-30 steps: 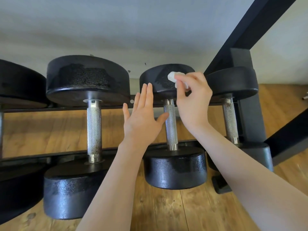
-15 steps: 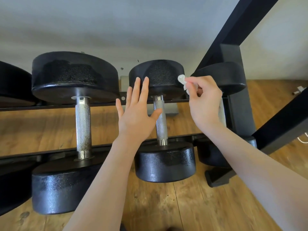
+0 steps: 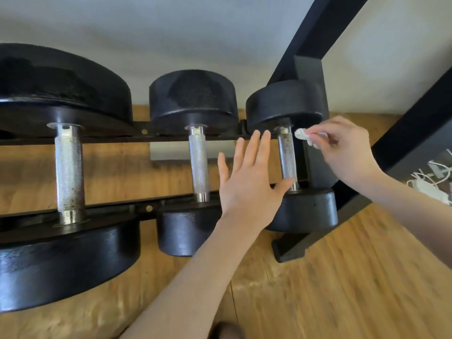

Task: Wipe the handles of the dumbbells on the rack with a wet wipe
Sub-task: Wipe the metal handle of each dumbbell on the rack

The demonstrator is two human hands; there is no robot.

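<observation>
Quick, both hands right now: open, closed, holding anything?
Left hand: open, fingers straight, holding nothing, thumb by the rightmost dumbbell handle.
Right hand: closed, pinching the wet wipe beside that handle's top.

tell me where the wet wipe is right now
In the head view the wet wipe is pinched in the right hand, at the upper right, just right of the top of the rightmost dumbbell's handle.

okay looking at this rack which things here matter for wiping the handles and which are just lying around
Part of the job:
crumpled white wet wipe, pinched in right hand
three knurled steel dumbbell handles
open left hand

Just lying about:
white cables on wooden floor
</observation>
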